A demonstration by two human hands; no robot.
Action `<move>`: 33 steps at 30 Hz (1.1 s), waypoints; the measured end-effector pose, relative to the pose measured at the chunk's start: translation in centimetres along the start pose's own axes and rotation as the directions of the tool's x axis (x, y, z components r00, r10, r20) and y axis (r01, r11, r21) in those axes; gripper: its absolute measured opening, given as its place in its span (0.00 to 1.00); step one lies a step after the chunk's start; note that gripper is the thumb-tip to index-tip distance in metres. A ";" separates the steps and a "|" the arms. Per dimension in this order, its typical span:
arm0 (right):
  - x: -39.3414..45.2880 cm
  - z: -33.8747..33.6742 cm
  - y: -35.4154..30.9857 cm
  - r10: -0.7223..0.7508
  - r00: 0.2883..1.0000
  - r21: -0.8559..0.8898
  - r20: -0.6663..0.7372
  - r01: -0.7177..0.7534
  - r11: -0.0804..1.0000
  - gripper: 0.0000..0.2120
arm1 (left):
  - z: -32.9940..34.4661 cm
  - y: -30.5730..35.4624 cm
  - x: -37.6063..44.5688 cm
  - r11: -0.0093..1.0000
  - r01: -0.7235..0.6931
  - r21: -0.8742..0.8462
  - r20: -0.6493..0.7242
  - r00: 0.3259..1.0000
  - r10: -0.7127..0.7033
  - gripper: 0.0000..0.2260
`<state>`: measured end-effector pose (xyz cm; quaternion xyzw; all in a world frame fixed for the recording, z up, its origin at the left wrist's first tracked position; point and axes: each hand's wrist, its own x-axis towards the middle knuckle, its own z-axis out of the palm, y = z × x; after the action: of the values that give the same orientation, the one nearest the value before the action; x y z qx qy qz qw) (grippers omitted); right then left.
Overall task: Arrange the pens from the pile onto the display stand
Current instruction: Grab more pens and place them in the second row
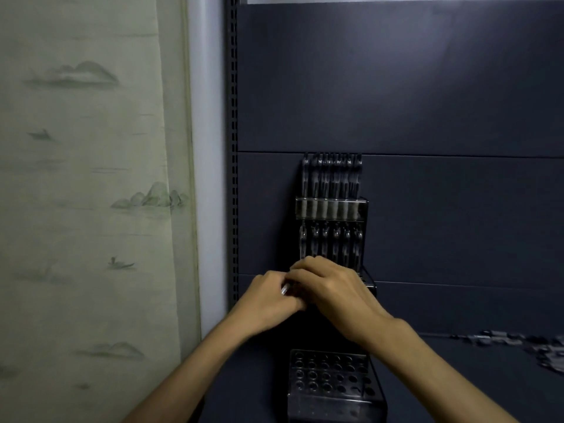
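both hands meet at the display stand mid tier: left hand fingers curled, pinching a pen; right hand curled over it, grip unclear. pen pile right of stand.

Two bare forearms, left hand and right hand, no sleeves

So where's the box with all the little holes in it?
Find the dark shelf wall, then the tiered pen stand on it. Follow it down past the two hands; the clear block sits lowest, nearest you. Unlike the tiers above it, its round holes show no pens.
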<state>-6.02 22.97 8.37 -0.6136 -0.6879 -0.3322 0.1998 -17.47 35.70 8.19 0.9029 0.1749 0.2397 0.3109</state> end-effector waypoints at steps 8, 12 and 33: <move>-0.7 -1.2 2.3 0.028 0.997 -0.177 -0.075 -0.041 0.983 0.16 | 0.2 -0.1 0.0 1.000 0.007 -0.022 -0.016 1.000 -0.007 0.15; -0.8 -0.5 1.3 -0.079 0.995 -0.173 -0.069 0.066 0.983 0.11 | 0.3 0.6 0.1 0.999 0.005 -0.054 -0.003 1.000 -0.005 0.15; 2.7 -0.8 3.9 0.686 0.722 0.444 -0.096 -0.585 0.679 0.11 | 0.2 -0.4 -0.5 0.992 -0.019 -0.121 -0.073 0.997 0.010 0.12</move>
<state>-2.80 24.41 11.64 -0.7159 -0.4481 -0.1761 0.5056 -17.87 35.67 7.59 0.8741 0.1647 0.2849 0.3572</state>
